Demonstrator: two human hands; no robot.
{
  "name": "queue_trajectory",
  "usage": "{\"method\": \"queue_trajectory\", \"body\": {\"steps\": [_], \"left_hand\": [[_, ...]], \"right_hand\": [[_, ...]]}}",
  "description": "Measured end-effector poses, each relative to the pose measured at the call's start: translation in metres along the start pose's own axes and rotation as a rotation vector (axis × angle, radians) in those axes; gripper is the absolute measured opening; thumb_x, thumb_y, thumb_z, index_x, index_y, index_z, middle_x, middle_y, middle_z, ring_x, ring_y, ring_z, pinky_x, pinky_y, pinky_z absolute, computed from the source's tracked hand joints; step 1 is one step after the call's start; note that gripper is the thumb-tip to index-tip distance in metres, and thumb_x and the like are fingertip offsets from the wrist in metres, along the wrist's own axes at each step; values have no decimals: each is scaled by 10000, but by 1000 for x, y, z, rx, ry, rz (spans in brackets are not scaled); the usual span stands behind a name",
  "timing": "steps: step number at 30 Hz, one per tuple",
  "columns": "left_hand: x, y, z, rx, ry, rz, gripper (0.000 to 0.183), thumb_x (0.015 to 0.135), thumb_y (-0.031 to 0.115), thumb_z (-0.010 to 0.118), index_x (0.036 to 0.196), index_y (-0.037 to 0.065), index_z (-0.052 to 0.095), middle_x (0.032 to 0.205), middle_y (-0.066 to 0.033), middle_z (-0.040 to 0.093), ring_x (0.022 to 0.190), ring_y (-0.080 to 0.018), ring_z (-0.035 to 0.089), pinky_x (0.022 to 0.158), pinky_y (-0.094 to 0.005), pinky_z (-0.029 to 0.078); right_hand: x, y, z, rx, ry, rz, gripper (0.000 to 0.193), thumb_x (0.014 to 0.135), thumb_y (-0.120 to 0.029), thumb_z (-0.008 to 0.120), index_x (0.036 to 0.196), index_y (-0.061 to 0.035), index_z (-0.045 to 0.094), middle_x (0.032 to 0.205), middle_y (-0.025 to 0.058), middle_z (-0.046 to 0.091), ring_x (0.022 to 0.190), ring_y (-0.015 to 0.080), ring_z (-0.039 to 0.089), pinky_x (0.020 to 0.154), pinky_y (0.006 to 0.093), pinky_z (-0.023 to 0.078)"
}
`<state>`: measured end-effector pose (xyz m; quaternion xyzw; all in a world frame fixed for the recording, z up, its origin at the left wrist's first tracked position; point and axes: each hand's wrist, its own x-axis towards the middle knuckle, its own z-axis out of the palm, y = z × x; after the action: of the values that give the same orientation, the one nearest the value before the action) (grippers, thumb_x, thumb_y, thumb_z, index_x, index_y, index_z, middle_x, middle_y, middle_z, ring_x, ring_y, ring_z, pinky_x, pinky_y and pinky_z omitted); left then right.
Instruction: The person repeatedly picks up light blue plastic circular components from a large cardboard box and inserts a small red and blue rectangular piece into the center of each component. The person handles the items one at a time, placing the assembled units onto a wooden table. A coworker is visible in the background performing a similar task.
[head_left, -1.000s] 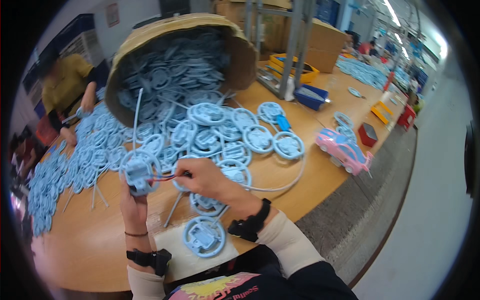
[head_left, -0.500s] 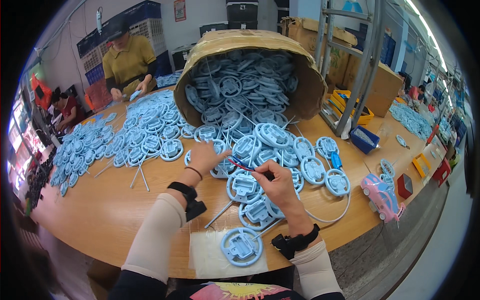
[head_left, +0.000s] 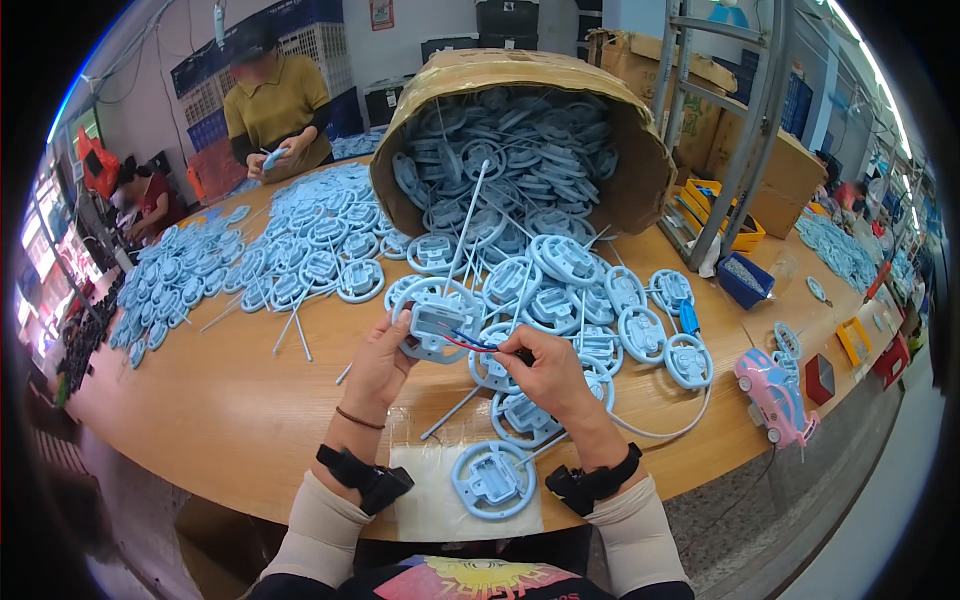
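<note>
My left hand (head_left: 378, 368) grips the left rim of a light blue plastic toy steering wheel (head_left: 432, 318), tilted up above the table with its hollow side toward me. A long thin light blue rod (head_left: 472, 215) rises behind it. Thin red and blue wires (head_left: 468, 342) are pinched in the fingers of my right hand (head_left: 552, 372). The free wire ends reach over the hollow of the held wheel. Closest to me, another steering wheel (head_left: 493, 480) lies on a pale sheet (head_left: 415, 500) at the table's front edge.
A big cardboard box (head_left: 400, 130) lies on its side, spilling steering wheels onto the table (head_left: 230, 420). More are heaped at left. To the right are a blue bin (head_left: 745, 280), a metal frame (head_left: 740, 160) and a pink toy car (head_left: 775, 395). A co-worker (head_left: 280, 110) stands behind the heap.
My left hand has picked up a steering wheel from the pile and drawn it back toward me. My right hand still pinches the wires, now at that wheel. The view has shifted slightly.
</note>
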<state>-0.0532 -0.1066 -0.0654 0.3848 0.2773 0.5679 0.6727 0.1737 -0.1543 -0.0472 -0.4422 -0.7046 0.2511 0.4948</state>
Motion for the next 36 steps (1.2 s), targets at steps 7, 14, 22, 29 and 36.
{"method": "queue_trajectory", "body": {"steps": [7, 14, 22, 29, 36], "left_hand": [[-14, -18, 25, -105, -27, -45, 270, 923, 197, 502, 1156, 62, 530, 1072, -28, 592, 955, -139, 577, 834, -328, 485], [-9, -21, 22, -140, -191, -55, 275, 914, 159, 499, 1167, 51, 503, 1107, -49, 585, 1010, -144, 561, 875, -314, 452], [-16, -19, 22, -280, -170, -179, 362, 947, 246, 405, 1259, 63, 396, 1237, -138, 496, 1101, -293, 523, 904, -490, 461], [-22, -23, 14, -274, -210, -124, 398, 954, 275, 379, 1292, 64, 375, 1265, -136, 478, 1150, -295, 482, 964, -501, 401], [-15, -31, 18, -198, -272, -148, 445, 943, 310, 424, 1286, 30, 383, 1257, -126, 485, 1131, -261, 498, 955, -447, 421]], "right_hand": [[-2, 8, -2, 43, -52, -5, 86, 754, -41, 663, 777, 4, 593, 637, 37, 589, 562, 66, 499, 508, 230, 397], [-2, 5, -15, -4, -85, -36, 103, 716, -114, 645, 744, -41, 577, 650, 109, 587, 578, 254, 573, 530, 336, 423], [-1, 8, -12, 83, -99, -71, 100, 725, -90, 663, 760, -27, 592, 675, 77, 614, 594, 159, 578, 553, 276, 433], [1, 11, -2, 13, -102, -48, 109, 717, -105, 662, 754, -30, 592, 678, 90, 618, 602, 205, 592, 551, 307, 437], [0, 6, -18, -30, -129, -7, 99, 724, -87, 667, 765, -15, 612, 654, 89, 610, 572, 138, 554, 540, 276, 430]]}}
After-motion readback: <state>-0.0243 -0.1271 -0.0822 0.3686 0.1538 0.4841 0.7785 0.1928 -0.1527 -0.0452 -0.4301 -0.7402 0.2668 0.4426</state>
